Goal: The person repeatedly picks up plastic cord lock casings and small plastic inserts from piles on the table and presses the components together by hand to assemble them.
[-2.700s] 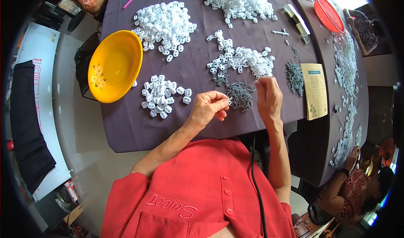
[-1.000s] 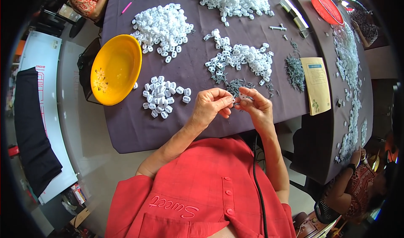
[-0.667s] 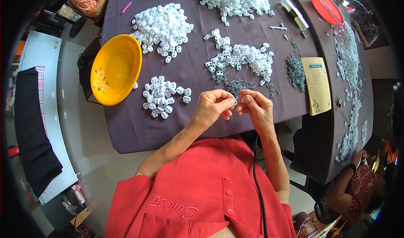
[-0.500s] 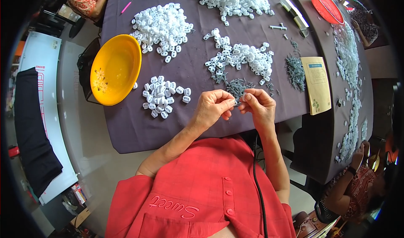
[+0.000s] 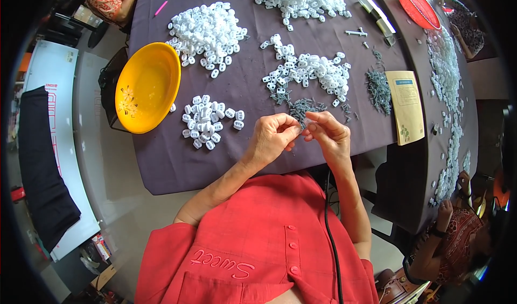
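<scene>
Both hands meet over the near edge of the dark-clothed table, fingertips almost touching. My left hand (image 5: 271, 138) pinches something too small to make out. Between thumb and forefinger, my right hand (image 5: 331, 137) holds a small white plastic piece (image 5: 308, 122), partly hidden by the fingers. Just beyond the fingertips is a heap of small dark grey screw-like pieces (image 5: 302, 109). Behind it are scattered white oval pieces with holes (image 5: 318, 70). To the left of my left hand sits a small cluster of thicker white pieces (image 5: 204, 122) with dark marks.
A yellow bowl (image 5: 156, 89) stands at the table's left edge. Larger white heaps (image 5: 207, 32) lie farther back. On the right are another grey heap (image 5: 378, 91), a yellow printed packet (image 5: 405, 105) and a red basket (image 5: 417, 5). A black cable (image 5: 329, 234) hangs down my front.
My right hand has shifted slightly left, closer to my left fingertips, with the white piece still in it. My left hand stays put. At the lower right, another person's arms have moved.
</scene>
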Available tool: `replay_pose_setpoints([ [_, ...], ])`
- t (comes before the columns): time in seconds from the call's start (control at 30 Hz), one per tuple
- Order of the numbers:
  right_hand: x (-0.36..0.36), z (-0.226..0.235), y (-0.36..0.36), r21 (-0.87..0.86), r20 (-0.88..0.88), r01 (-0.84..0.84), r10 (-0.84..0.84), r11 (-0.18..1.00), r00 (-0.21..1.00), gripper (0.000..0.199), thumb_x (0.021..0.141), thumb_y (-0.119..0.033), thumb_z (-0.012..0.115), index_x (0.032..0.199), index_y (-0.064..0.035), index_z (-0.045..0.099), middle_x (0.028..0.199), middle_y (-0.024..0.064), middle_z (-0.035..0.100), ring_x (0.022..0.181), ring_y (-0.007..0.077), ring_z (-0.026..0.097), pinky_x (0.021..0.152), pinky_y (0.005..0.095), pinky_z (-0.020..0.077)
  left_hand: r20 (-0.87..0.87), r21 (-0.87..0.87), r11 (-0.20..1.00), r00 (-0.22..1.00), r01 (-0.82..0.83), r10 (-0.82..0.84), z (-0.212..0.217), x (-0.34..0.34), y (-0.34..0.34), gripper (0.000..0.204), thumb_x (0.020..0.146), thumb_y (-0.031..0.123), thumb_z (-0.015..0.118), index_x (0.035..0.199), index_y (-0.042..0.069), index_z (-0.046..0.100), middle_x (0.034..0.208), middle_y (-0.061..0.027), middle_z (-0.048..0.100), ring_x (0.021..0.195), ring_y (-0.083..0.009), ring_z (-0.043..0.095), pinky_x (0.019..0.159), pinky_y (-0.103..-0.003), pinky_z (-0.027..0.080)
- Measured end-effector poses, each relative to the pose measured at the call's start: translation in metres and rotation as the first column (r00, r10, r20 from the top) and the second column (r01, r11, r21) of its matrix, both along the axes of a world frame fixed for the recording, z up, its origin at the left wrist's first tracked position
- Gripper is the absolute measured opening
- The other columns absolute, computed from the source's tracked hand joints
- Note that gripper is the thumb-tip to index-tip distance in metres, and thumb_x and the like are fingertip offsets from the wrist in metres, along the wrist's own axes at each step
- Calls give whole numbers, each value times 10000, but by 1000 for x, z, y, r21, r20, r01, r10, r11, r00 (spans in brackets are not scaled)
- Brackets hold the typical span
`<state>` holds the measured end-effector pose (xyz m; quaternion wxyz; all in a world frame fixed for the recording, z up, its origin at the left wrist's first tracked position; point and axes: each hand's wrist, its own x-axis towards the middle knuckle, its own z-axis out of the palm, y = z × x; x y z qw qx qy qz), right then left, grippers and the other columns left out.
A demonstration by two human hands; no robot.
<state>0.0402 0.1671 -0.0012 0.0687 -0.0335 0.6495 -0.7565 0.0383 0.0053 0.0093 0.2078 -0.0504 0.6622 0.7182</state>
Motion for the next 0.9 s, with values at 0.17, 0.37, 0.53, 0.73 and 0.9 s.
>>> replay_pose_setpoints([
  [0.17, 0, 0, 0, -13, 3, -23, 23, 1000, 1000, 226, 823, 75, 522, 1032, 29, 594, 872, 53, 555, 709, 108, 593, 619, 208, 492, -38, -21, 999, 999, -25, 24, 0, 1, 2, 120, 819, 88, 553, 815, -16, 613, 647, -21, 599, 524, -59, 535, 476, -206, 459],
  [0.37, 0, -1, 1, -17, -3, -26, 26, 1000, 1000, 228, 825, 76, 517, 1034, 27, 594, 873, 54, 558, 709, 108, 592, 630, 208, 490, -34, -45, 999, 999, 18, -19, -3, 0, 0, 103, 824, 81, 572, 858, -8, 611, 693, -22, 602, 549, -55, 538, 481, -192, 456],
  [0.53, 0, -2, 1, -20, 15, -31, 31, 999, 999, 227, 823, 79, 515, 1030, 29, 594, 874, 54, 559, 709, 106, 588, 637, 210, 487, -51, -62, 998, 998, 20, -23, -5, -1, 1, 97, 820, 74, 571, 849, -9, 613, 689, -25, 605, 540, -53, 535, 472, -189, 450],
  [0.73, 0, -4, 2, -16, -5, -48, 48, 999, 999, 223, 818, 84, 518, 1019, 30, 598, 870, 53, 563, 715, 105, 586, 642, 214, 485, -69, -80, 996, 997, 37, -43, -5, -2, 1, 98, 820, 73, 570, 848, -9, 617, 691, -25, 608, 537, -51, 533, 474, -186, 447],
  [0.9, -1, -1, 2, 7, 34, -25, 25, 1000, 999, 212, 819, 66, 531, 1016, 28, 601, 875, 53, 567, 713, 105, 588, 634, 211, 482, -63, -54, 998, 998, 10, -14, -2, -3, 3, 99, 814, 74, 574, 811, -16, 615, 636, -16, 596, 518, -48, 521, 470, -194, 437],
])
